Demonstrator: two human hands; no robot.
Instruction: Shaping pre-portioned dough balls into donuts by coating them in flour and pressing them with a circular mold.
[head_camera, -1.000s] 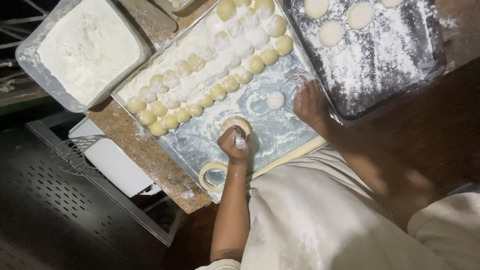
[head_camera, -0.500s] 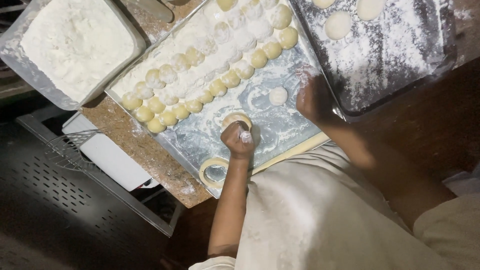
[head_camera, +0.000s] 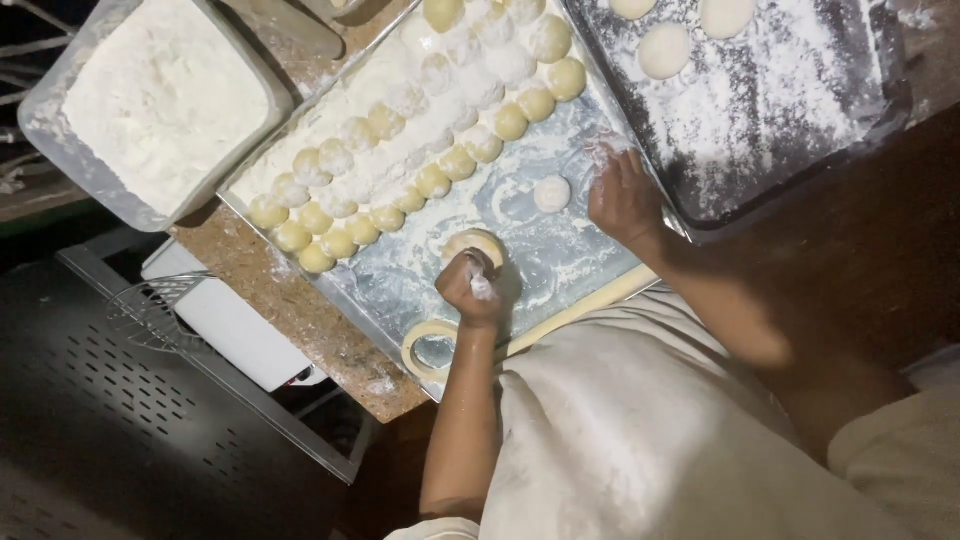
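A floured left hand (head_camera: 474, 288), closed into a fist, presses a pale, flattened dough piece (head_camera: 472, 243) on the dusted metal tray (head_camera: 400, 290). The right hand (head_camera: 622, 200), fingers loosely spread and holding nothing, rests at the tray's edge beside a small dough ball (head_camera: 551, 193). Rows of yellowish dough balls (head_camera: 400, 160) line the tray; a clear tub of flour (head_camera: 150, 100) sits on the speckled desk (head_camera: 290, 310).

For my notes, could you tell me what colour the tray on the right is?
Dark, nearly black tray, dusted with white flour; head view.
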